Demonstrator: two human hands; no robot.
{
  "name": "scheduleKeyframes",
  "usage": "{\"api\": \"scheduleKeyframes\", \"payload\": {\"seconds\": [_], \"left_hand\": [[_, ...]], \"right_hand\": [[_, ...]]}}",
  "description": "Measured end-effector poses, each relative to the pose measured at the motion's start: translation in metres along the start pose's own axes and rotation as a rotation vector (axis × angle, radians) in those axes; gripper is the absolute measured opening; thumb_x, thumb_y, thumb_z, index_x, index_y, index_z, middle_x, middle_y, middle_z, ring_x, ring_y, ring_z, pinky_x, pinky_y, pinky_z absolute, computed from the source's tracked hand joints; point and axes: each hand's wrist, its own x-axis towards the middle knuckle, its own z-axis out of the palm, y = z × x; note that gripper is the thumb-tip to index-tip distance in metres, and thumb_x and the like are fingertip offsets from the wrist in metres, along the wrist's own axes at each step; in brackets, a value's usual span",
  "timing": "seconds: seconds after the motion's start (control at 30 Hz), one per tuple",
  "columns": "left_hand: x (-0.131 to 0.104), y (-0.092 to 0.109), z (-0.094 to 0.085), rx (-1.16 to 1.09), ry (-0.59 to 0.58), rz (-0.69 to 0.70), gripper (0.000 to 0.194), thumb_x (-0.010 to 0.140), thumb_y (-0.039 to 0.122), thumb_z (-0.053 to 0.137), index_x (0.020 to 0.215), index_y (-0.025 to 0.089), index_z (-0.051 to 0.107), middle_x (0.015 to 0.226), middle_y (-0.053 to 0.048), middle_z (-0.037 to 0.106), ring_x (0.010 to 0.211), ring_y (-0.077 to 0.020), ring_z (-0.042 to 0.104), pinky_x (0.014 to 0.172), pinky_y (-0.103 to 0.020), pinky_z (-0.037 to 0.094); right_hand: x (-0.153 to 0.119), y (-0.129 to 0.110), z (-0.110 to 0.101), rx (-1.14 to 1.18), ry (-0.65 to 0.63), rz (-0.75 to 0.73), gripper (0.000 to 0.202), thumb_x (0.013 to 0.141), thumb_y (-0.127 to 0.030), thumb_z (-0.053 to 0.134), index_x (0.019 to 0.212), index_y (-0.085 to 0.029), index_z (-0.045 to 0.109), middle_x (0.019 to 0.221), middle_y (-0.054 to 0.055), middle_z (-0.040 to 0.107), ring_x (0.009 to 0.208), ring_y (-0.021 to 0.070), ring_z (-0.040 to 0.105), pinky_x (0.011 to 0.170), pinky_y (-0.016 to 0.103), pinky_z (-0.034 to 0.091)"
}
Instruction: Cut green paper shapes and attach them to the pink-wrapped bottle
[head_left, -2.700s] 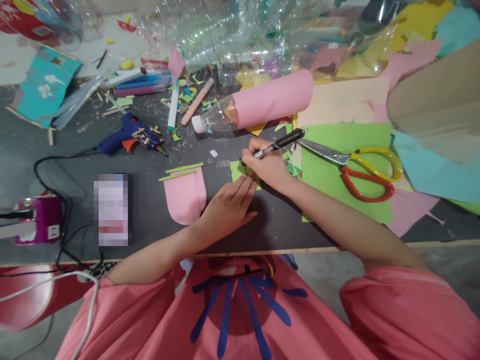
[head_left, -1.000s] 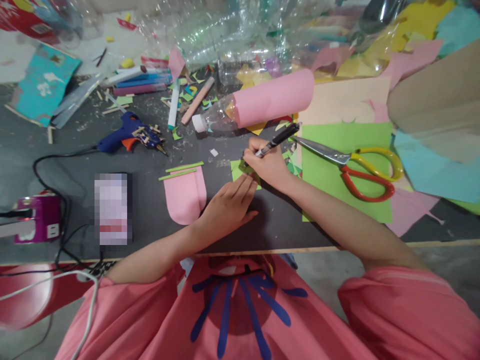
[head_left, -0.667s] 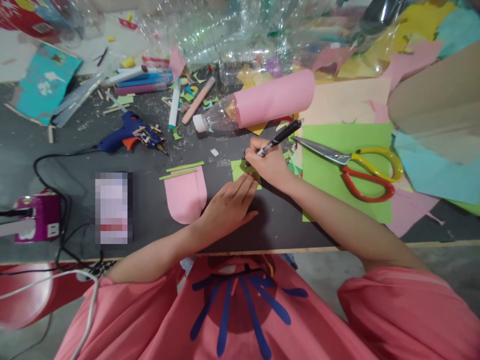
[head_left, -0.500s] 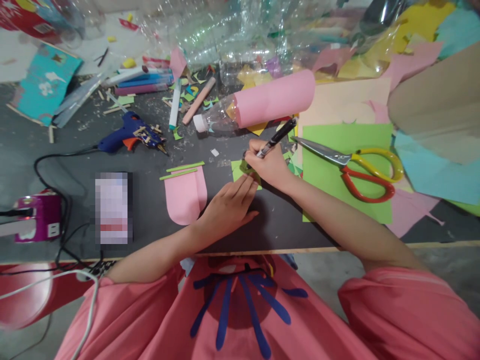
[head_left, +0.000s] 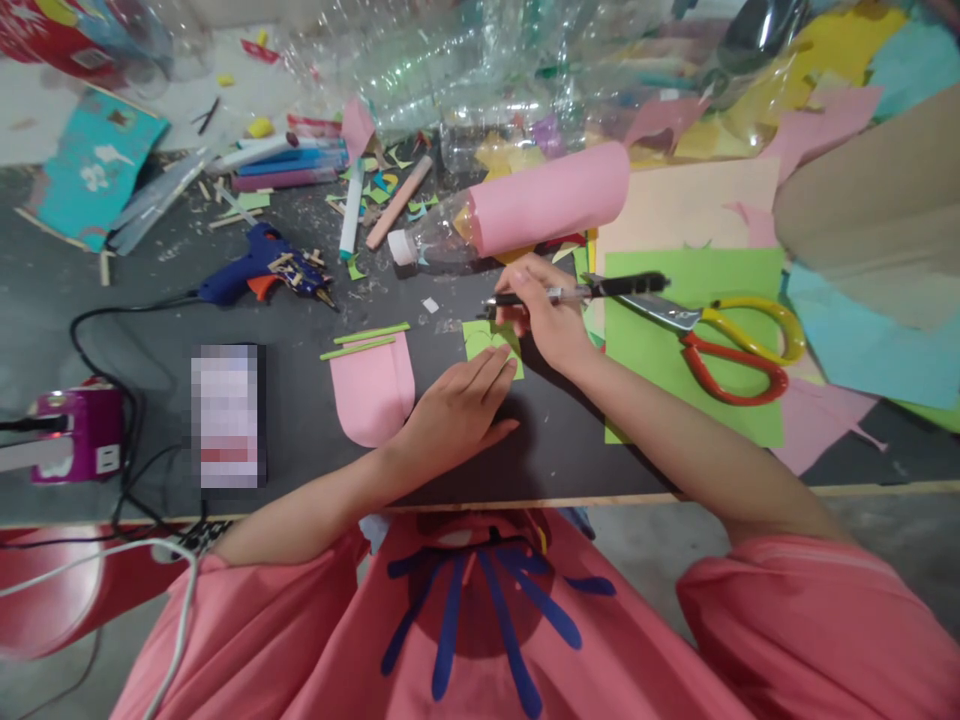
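A small square of green paper (head_left: 480, 345), with thin drawn lines on it, lies on the dark table. My left hand (head_left: 465, 400) rests flat with its fingertips on the paper's lower part, holding nothing. In my right hand (head_left: 546, 310) is a black pen (head_left: 626, 285), tilted nearly level, its tip above the paper's top edge. Left of my left hand lie pink rounded paper pieces (head_left: 367, 390) with two thin green strips (head_left: 371, 335) along their top. A plastic bottle wrapped in pink paper (head_left: 551, 200) lies on its side beyond my right hand.
Scissors (head_left: 697, 325) with yellow and red handles lie on a green sheet (head_left: 675, 420) at the right. A blue glue gun (head_left: 259, 265), a phone (head_left: 227, 415) and a purple box (head_left: 79, 435) are at the left. Markers (head_left: 289, 160), scraps and clear bottles (head_left: 420, 60) crowd the back.
My right hand has lifted the pen tip off the green paper and tipped the pen from steep to nearly level. Drawn lines now show on the paper. My left hand stays in place.
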Motion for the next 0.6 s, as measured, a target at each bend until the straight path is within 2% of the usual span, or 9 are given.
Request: {"api": "scheduleKeyframes", "payload": {"seconds": [0.07,0.13,0.27,0.37,0.47,0.6], "left_hand": [[0.001,-0.001,0.000,-0.009,0.010,0.004,0.057,0.094,0.036,0.047,0.138,0.001,0.039,0.142,-0.022,0.049,0.133,-0.0289,0.046,0.106,-0.040,0.042],[0.001,-0.002,0.000,-0.015,0.018,0.004,0.056,0.093,0.036,0.048,0.137,0.002,0.041,0.141,-0.022,0.050,0.132,-0.0290,0.047,0.105,-0.040,0.043],[0.001,-0.003,0.002,-0.025,0.051,0.007,0.050,0.094,0.033,0.046,0.135,0.005,0.044,0.139,-0.020,0.053,0.131,-0.0282,0.049,0.105,-0.040,0.043],[0.000,-0.004,0.004,-0.031,0.078,0.018,0.048,0.094,0.032,0.046,0.134,0.005,0.045,0.139,-0.020,0.053,0.131,-0.0285,0.049,0.105,-0.040,0.044],[0.000,-0.004,0.004,-0.050,0.071,0.014,0.047,0.094,0.031,0.046,0.133,0.005,0.045,0.140,-0.020,0.052,0.132,-0.0284,0.048,0.105,-0.041,0.044],[0.001,-0.004,0.001,-0.058,0.045,0.003,0.046,0.096,0.032,0.043,0.134,0.007,0.045,0.140,-0.020,0.052,0.133,-0.0272,0.047,0.105,-0.041,0.044]], "right_hand": [[-0.001,-0.001,0.000,-0.003,-0.048,0.044,0.035,0.088,-0.054,0.047,0.081,-0.023,0.059,0.051,-0.003,0.054,0.037,0.0107,0.040,0.039,0.028,0.033],[-0.002,-0.002,0.000,-0.029,-0.070,0.057,0.037,0.089,-0.055,0.046,0.086,-0.022,0.062,0.054,-0.002,0.056,0.039,0.0118,0.043,0.041,0.028,0.036],[0.003,-0.003,-0.004,-0.156,-0.128,-0.028,0.021,0.088,-0.037,0.054,0.094,-0.020,0.064,0.074,0.001,0.066,0.058,0.0137,0.058,0.061,0.029,0.047],[0.004,-0.006,-0.014,-0.360,-0.183,-0.110,0.016,0.086,-0.028,0.055,0.097,-0.022,0.065,0.085,0.002,0.069,0.075,0.0159,0.063,0.072,0.028,0.046],[0.000,-0.007,-0.024,-0.576,-0.221,-0.174,0.014,0.085,-0.022,0.054,0.093,-0.023,0.065,0.080,0.002,0.067,0.074,0.0171,0.059,0.071,0.028,0.043],[-0.011,-0.003,-0.031,-0.626,-0.236,-0.247,0.023,0.080,-0.011,0.053,0.097,-0.023,0.063,0.080,0.001,0.067,0.072,0.0164,0.056,0.073,0.029,0.042]]}}
